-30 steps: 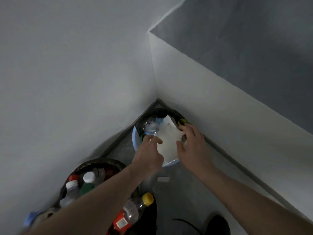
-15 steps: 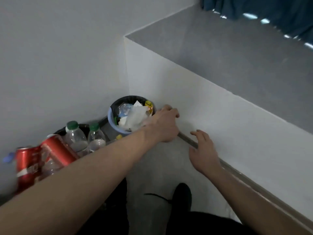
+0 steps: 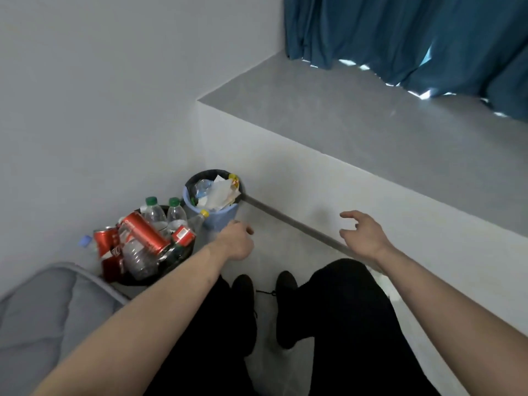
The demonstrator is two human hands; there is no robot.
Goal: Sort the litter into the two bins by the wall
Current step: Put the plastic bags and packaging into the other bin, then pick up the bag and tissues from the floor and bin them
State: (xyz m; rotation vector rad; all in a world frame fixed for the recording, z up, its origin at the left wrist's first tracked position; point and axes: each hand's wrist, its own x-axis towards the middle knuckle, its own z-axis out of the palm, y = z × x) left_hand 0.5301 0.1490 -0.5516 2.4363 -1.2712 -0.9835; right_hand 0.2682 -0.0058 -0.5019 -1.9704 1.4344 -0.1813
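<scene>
By the wall, the blue bin (image 3: 217,216) holds crumpled paper (image 3: 220,192); the dark bin (image 3: 171,262) beside it brims with bottles and cans. Left hand (image 3: 236,242) and right hand (image 3: 365,235) hover with loose fingers, grasping nothing.

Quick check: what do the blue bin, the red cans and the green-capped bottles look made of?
Blue bin: matte plastic, probably, with a black film liner.
Red cans: likely thin metal, judging by the glossy printed sides.
Green-capped bottles: clear plastic; you see through them.
</scene>
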